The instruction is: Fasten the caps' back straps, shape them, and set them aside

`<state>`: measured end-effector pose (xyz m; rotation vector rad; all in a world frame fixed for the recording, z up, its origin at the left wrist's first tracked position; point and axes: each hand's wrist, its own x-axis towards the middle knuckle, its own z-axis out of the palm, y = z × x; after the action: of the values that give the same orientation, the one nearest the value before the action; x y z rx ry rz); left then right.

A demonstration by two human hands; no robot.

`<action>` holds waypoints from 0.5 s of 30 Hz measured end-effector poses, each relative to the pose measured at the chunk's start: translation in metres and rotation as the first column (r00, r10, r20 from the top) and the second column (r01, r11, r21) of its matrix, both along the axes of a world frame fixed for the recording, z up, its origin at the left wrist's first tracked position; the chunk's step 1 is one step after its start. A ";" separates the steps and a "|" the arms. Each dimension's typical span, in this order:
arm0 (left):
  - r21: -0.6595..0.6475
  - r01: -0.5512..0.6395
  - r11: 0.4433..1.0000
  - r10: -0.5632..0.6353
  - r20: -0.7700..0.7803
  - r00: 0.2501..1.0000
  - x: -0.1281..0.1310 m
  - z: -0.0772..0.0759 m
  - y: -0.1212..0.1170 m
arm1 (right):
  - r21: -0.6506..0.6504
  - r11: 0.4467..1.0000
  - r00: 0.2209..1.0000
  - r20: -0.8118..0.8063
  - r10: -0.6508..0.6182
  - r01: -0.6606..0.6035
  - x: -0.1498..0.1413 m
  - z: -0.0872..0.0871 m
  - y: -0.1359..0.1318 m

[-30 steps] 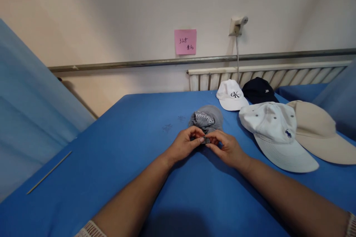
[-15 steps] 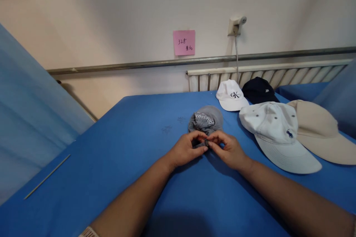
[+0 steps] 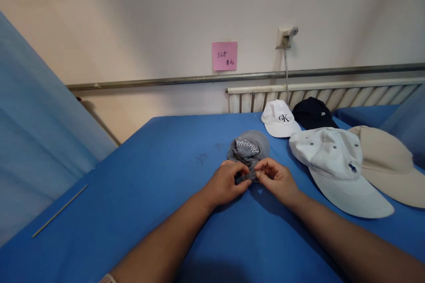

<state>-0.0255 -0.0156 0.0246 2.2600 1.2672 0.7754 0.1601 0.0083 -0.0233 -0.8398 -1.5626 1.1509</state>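
A grey baseball cap [image 3: 245, 147] with white lettering lies on the blue table cover, brim pointing away from me and strap end toward me. My left hand [image 3: 229, 182] pinches the left part of its back strap between thumb and fingers. At the strap's right part, my right hand [image 3: 272, 178] is closed in a pinch too, thumb against fingertips. Both hands partly hide the strap, and its fastening is too small to make out.
To the right are a white cap [image 3: 282, 119], a dark navy cap [image 3: 314, 112], a pale cap [image 3: 328, 152] and a beige cap [image 3: 385, 154]. A thin stick [image 3: 59, 211] lies at left on the blue cover [image 3: 139, 172]. Behind run a metal rail [image 3: 159, 82] and a radiator [image 3: 245, 102].
My fingers have shifted on the strap, and the right fingertips now sit slightly apart from the left ones. The whole view has moved a little; the other caps stay put.
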 end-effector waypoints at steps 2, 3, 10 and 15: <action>-0.002 -0.001 1.000 0.001 0.009 1.000 -0.002 0.000 0.000 | -0.008 1.000 1.000 -0.005 -0.008 0.008 0.001 0.000 0.001; -0.003 -0.001 1.000 0.001 0.014 1.000 -0.003 0.001 0.001 | -0.014 1.000 1.000 -0.005 -0.007 0.007 0.002 0.000 0.002; -0.092 -0.034 0.995 0.045 0.125 0.991 -0.005 0.000 0.002 | -0.067 0.997 0.999 -0.033 0.026 -0.028 0.003 0.003 0.002; -0.211 -0.028 0.977 0.091 0.295 0.951 -0.003 0.002 0.003 | -0.059 0.998 0.997 -0.073 0.032 -0.036 0.000 0.007 0.001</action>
<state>-0.0286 -0.0121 0.0268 1.8638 1.2114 0.9271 0.1604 0.0092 -0.0163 -0.8053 -1.4944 1.2449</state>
